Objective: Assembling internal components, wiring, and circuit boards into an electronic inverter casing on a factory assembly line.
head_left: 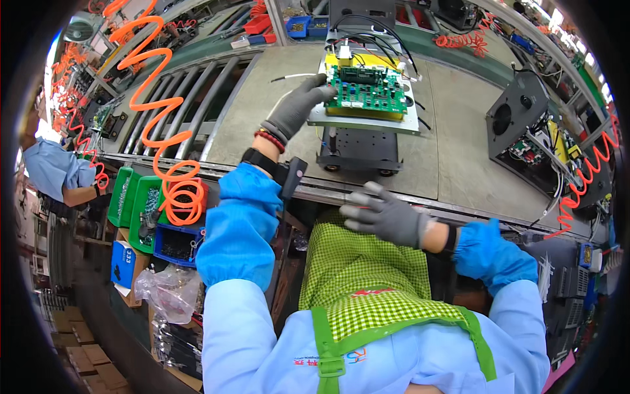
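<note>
A green circuit board point(369, 90) crowded with parts sits on a silver metal plate point(410, 122), over a black metal base point(361, 150) on the bench. My left hand point(295, 108), in a grey glove, is closed at the board's left edge; its fingertips are partly hidden there. Black cables point(374, 33) rise behind the board, and a white-tipped lead point(295, 76) sticks out beside my left hand. My right hand point(387, 217), also gloved, hovers before the bench edge over my green checked apron point(367, 262). Its fingers are spread and hold nothing.
An orange coiled hose point(161, 111) hangs at the left, over metal rollers point(180, 98). Green bins point(144, 210) and a blue bin point(177, 244) hold small hardware. A black-cased unit point(518, 125) stands on the right of the bench. Another person point(56, 167) works far left.
</note>
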A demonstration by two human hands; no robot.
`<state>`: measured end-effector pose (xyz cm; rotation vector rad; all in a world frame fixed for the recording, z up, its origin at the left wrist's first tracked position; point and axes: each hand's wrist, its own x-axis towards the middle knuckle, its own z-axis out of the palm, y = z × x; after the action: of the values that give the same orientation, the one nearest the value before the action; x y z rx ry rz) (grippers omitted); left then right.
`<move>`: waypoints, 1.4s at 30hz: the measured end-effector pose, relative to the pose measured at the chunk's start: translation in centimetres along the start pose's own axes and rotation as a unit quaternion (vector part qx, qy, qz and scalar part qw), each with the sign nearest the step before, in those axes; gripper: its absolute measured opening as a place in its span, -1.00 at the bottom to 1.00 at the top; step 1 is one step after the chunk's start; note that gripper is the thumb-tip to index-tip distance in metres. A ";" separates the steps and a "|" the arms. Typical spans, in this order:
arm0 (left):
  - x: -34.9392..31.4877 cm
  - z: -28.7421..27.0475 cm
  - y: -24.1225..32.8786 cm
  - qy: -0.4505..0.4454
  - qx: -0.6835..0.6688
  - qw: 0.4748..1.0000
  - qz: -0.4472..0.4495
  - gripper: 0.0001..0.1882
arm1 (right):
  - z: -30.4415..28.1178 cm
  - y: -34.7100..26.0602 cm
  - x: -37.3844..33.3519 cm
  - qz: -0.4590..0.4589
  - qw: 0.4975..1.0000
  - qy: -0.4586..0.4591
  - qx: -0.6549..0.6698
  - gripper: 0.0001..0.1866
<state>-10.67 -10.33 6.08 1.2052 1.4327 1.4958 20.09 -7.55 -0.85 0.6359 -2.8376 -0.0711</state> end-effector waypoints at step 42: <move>-1.0 7.4 10.1 -0.078 0.424 0.885 0.175 -0.56 | -8.1 2.8 -3.9 0.319 0.706 0.310 0.552 -0.52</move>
<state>-2.37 -10.13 15.45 2.1463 1.8979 0.9224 24.25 -3.34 6.46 -0.2263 -1.9682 1.6757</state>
